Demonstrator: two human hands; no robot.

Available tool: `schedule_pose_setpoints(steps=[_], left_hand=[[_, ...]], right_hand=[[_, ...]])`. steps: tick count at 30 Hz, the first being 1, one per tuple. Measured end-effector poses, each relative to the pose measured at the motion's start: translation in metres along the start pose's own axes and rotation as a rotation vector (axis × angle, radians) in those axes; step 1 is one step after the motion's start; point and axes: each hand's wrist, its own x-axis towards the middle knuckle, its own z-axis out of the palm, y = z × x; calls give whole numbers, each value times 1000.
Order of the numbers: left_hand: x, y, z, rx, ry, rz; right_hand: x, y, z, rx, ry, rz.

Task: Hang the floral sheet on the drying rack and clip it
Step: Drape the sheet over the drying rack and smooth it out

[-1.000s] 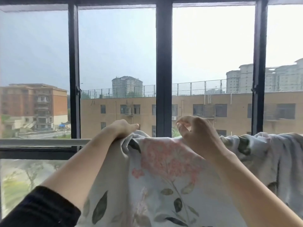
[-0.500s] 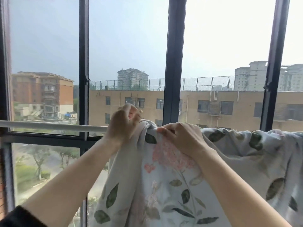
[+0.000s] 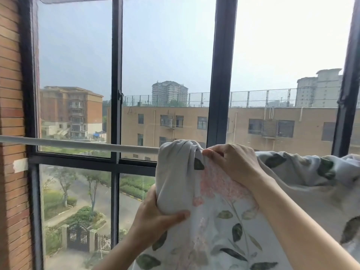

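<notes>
Right hand [image 3: 233, 164] pinching gathered top edge of floral sheet [image 3: 224, 211] at drying rack rail [image 3: 87, 145], likely to pin fabric against slipping. Left hand [image 3: 155, 217] clenched round hanging plain-grey fold lower down, probably to tug it straight. Sheet draped over rail, bunched at its left end, long axis running along rail toward right, free length falling downward. No clip in view; clipping not yet done

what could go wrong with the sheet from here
1. The sheet is bunched at its end on the rod; it may dry badly unless spread toward the bare left part.
2. No clip is visible, so it could slide off if both grips let go.
3. The left hand pulling down could drag fabric from the right hand.
</notes>
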Motion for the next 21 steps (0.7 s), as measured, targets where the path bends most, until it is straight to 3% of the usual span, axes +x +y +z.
schedule_pose_setpoints(steps=[2,6,10,15,18,21], left_hand=[[1,-5,1,92,27,44],[3,8,-20,29,27,85],[17,55,-68,25,89,251],[75,121,-104,184,177,380],[111,128,-96,416,223,295],[132,103,-77,785,101,50]], right_hand=[[-1,2,-1,-1,-4,5],[-3,6,-4,-7,-11,-1],[-3,7,-4,-8,1,-8],[-5,-2,-6,3,19,-19],[-6,0,-7,-9,81,63],[-1,12,-7,-49,174,261]])
